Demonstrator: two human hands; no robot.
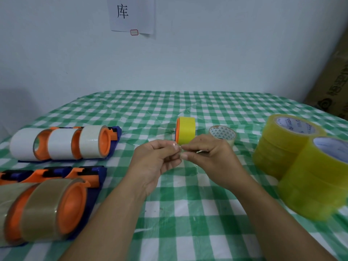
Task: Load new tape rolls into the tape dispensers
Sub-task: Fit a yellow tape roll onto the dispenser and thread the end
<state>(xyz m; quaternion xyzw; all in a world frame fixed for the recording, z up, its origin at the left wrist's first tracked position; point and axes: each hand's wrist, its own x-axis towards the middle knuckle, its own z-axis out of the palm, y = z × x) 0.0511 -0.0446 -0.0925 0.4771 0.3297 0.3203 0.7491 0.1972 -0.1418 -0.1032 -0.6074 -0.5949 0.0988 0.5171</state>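
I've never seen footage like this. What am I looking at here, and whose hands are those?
No machine here: a person wears a camera on the head, looking down at their own hands. The left hand and right hand pinch a small clear strip, probably tape, between them. On the checked tablecloth lie loaded dispensers at left, a yellow roll behind the hands, a nearly spent roll beside it, and stacked yellowish rolls at right.

You have a green-and-white checked tablecloth before you, a white paper sheet bearing a red-edged label on the pale wall, and a cardboard box at the right.
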